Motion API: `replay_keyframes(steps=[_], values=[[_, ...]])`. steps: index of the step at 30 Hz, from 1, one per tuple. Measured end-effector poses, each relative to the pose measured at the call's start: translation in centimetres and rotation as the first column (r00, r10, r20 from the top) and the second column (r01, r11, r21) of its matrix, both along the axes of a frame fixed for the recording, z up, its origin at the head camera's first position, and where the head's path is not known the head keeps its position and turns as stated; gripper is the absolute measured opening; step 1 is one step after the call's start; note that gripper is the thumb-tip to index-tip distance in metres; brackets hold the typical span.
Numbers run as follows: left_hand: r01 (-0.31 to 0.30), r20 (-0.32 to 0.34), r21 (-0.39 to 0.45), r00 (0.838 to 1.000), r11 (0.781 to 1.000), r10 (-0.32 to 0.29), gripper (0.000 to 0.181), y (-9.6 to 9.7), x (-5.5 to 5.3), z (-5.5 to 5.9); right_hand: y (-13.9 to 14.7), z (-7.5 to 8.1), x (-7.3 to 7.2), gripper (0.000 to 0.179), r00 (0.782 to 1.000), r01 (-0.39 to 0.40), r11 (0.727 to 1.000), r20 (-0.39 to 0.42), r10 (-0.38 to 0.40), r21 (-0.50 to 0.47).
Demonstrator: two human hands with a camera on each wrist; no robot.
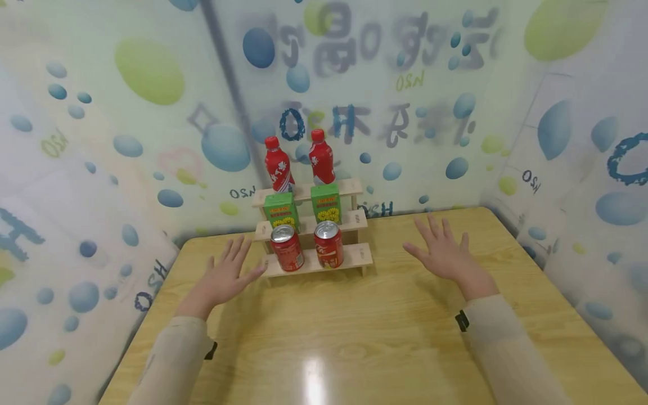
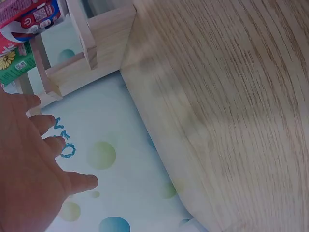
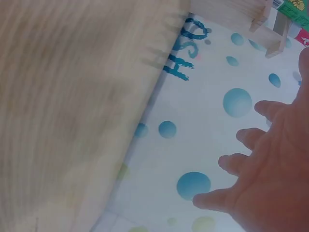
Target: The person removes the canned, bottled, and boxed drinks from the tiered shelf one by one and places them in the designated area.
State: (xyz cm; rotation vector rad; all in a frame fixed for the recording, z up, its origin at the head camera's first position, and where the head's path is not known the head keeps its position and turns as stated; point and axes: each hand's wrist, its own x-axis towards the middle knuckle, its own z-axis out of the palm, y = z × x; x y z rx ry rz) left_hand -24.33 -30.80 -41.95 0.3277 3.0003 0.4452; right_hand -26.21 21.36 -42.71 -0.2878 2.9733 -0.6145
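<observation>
My left hand [image 1: 225,278], fingers spread, hovers over the table just left of a three-step wooden rack [image 1: 356,256]. On the other side my right hand [image 1: 444,253] is also spread and holds nothing, farther from the rack. Two red drink cans, a left one [image 1: 287,250] and a right one [image 1: 329,246], stand on the lowest step. Green boxes with yellow flowers, one left [image 1: 281,210] and one right [image 1: 326,202], occupy the middle step. Up on the top step are two red bottles, left [image 1: 278,166] and right [image 1: 321,159].
A wood-grain table [image 1: 324,315] carries the rack near its back edge. Curtain-like walls [image 1: 430,112] printed with blue and green drops enclose the table at the back and both sides.
</observation>
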Motion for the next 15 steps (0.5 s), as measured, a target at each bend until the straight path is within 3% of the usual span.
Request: replay_keyframes(steps=[7, 12, 15], values=[[-0.009, 0.017, -0.043, 1.000, 0.999, 0.010, 0.102, 0.9, -0.1, -0.9, -2.0, 2.7, -0.8, 0.098, 0.998, -0.066, 0.997, -0.004, 0.066, -0.042], [-0.033, 0.049, -0.053, 0.998, 0.998, 0.035, 0.110, 1.6, -0.3, -2.4, -5.1, 5.2, -1.1, 0.102, 0.990, -0.138, 0.985, -0.025, 0.136, -0.104], [-0.051, 0.103, -0.058, 0.993, 0.997, 0.057, 0.114, 2.2, -0.4, -3.6, -7.1, 5.8, -1.2, 0.105, 0.981, -0.195, 0.971, -0.040, 0.192, -0.136]])
